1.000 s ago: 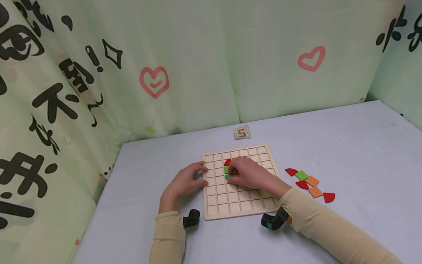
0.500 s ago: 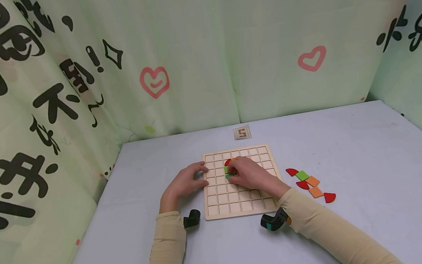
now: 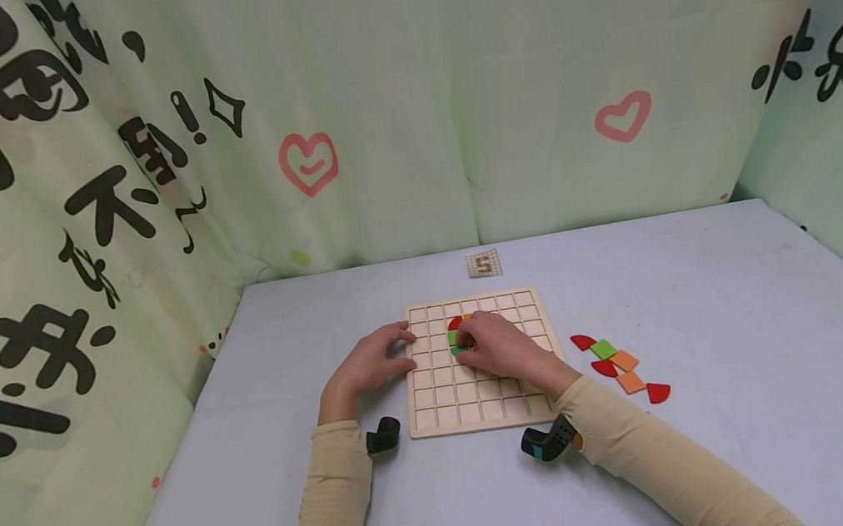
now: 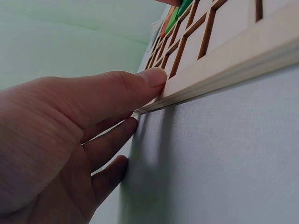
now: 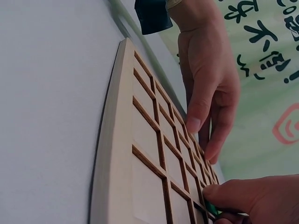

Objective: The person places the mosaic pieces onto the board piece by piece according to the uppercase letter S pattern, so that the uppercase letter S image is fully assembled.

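In the head view, my left hand (image 3: 372, 362) is at the left edge of a wooden grid board (image 3: 435, 397). In the left wrist view its straight thumb rests on the board's rim, the other fingers loose beside it. Over the board's upper middle, my right hand (image 3: 499, 346) pinches a dark green piece (image 3: 457, 351) at a grid cell. Thumb and fingers hide most of that piece. Just above it lie a light green tile (image 3: 452, 338) and a red quarter-round tile (image 3: 454, 323), with an orange tile (image 3: 467, 317) partly covered by the hand.
Right of the board lie loose tiles: red quarter-rounds (image 3: 659, 393), orange squares (image 3: 631, 382) and a green square (image 3: 603, 350). A small patterned card (image 3: 483, 263) lies behind the board on the white table (image 3: 744, 335). A printed curtain (image 3: 391, 90) hangs behind.
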A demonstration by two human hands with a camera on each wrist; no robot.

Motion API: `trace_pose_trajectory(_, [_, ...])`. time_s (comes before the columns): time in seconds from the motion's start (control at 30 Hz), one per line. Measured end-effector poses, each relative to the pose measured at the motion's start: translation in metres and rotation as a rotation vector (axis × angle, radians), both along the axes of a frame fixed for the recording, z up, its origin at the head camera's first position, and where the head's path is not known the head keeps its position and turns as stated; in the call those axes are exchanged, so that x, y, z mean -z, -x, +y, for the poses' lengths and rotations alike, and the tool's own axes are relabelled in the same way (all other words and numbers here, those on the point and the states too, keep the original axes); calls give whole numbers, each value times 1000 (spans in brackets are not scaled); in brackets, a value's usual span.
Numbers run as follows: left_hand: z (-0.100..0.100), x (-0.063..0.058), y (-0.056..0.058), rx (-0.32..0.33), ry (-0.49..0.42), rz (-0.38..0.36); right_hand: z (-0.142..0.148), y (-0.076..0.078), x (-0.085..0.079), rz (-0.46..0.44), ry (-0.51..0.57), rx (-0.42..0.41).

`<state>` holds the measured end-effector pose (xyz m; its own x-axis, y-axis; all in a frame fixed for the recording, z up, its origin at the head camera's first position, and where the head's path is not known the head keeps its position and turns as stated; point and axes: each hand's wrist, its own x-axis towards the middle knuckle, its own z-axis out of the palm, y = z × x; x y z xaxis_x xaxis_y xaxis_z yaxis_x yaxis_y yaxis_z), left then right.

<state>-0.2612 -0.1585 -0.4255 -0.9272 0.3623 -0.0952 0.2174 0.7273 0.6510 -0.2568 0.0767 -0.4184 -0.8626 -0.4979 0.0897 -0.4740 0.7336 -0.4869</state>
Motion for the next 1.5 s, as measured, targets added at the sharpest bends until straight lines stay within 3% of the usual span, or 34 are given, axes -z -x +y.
trace_pose_trajectory(0.2, [1,-1,0,-14,3,-15,3,0,0,-7,8,12])
trace_pose_trajectory(0.37, [3,-1,-1,-22,9,-20,22,-1,-6,-74,33,49])
trace_pose_trajectory(0.7, [3,-1,-1,-50,38,-33,100,-9,-26,-201,4,195])
trace_pose_trajectory(1.03, [5,-1,-3,-52,18,-42,171,-23,-35,-174,-45,247])
trace_pose_trajectory(1.5, [3,-1,-2,-37,17,-37,188,-21,-37,-158,-60,265])
